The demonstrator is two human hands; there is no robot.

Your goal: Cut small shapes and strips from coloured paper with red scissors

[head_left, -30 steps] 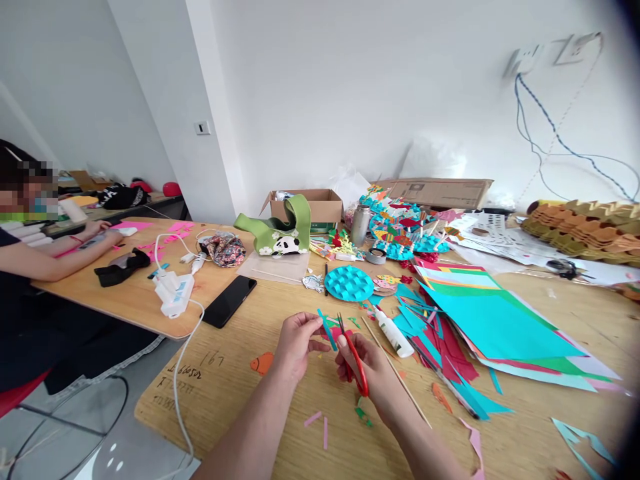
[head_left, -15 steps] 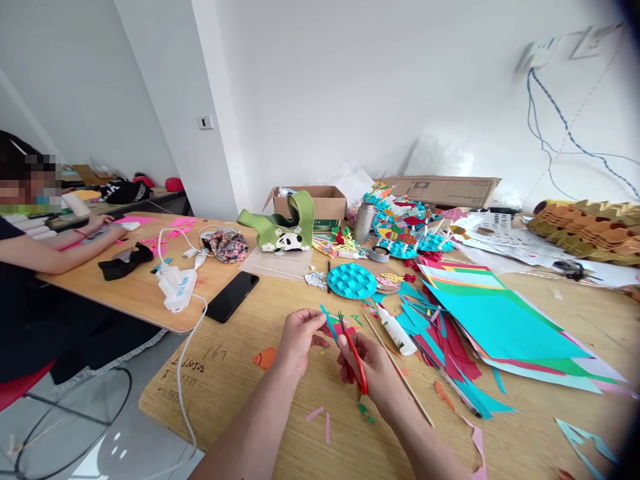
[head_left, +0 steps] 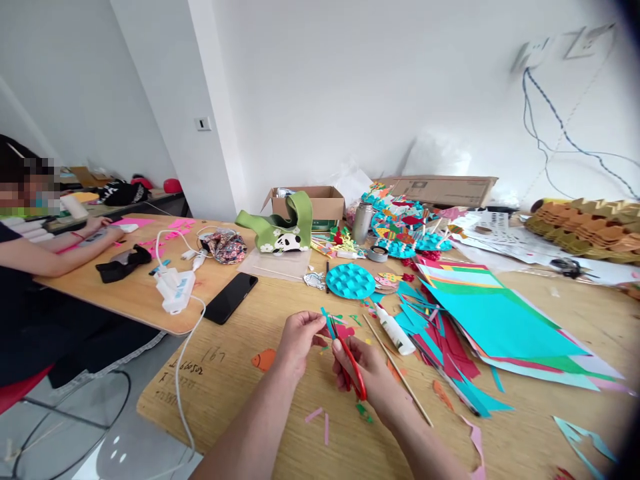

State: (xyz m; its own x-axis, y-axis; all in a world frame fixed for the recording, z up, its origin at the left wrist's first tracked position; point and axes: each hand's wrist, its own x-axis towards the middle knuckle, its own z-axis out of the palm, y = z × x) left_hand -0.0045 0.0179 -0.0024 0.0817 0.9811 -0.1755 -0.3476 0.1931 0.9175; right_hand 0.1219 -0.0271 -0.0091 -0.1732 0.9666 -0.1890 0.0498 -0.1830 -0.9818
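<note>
My left hand (head_left: 301,339) pinches a narrow blue paper strip (head_left: 325,313) between thumb and fingers. My right hand (head_left: 361,363) is closed round the red handles of a pair of scissors (head_left: 357,377). The scissor blades point up and away from me and meet the strip near my left fingertips; whether they are cutting it I cannot tell. Small green and pink paper scraps (head_left: 345,331) lie just beyond the hands. An orange paper fish (head_left: 263,360) rests left of my left wrist, and two pink paper strips (head_left: 327,428) lie between my forearms.
A white glue bottle (head_left: 395,330) and a wooden stick (head_left: 400,373) lie right of my hands. Farther right is a stack of coloured paper (head_left: 510,320). A blue woven disc (head_left: 350,281), a phone (head_left: 231,298) and a power strip (head_left: 175,289) lie beyond. Another person's arm (head_left: 60,253) rests at the left table.
The scissors have shifted slightly left, and their blades have come onto the blue strip. My left hand stays nearly still. The whole view has shifted slightly.
</note>
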